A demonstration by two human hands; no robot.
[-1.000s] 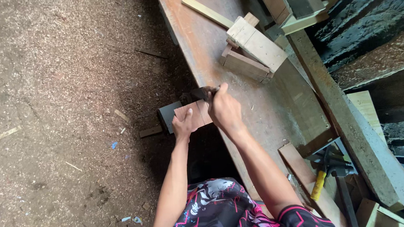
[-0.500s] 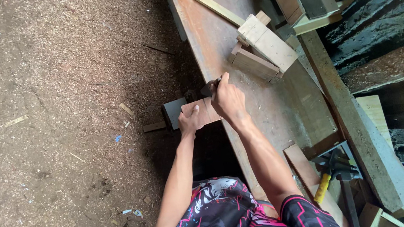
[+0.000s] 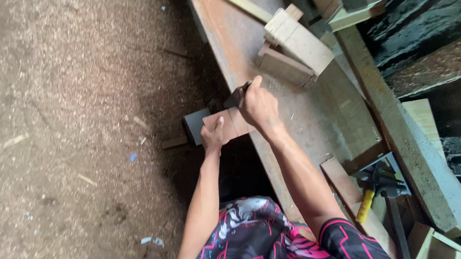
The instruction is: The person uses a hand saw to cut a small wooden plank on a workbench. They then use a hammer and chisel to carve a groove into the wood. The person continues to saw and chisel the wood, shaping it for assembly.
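On the far left lies a brown dirt floor (image 3: 72, 127) covered with sawdust. The left hand (image 3: 215, 137) is closed on the near edge of a small flat reddish wooden board (image 3: 229, 123), which sticks out over the edge of the long rusty-brown workbench (image 3: 319, 119). Just right of it, the right hand (image 3: 258, 106) is clenched around a dark tool (image 3: 237, 96), resting on the same board. Beyond the right hand lie pale rectangular wooden blocks (image 3: 297, 42). Far right, near the right elbow, lies a yellow-handled hammer (image 3: 368, 201).
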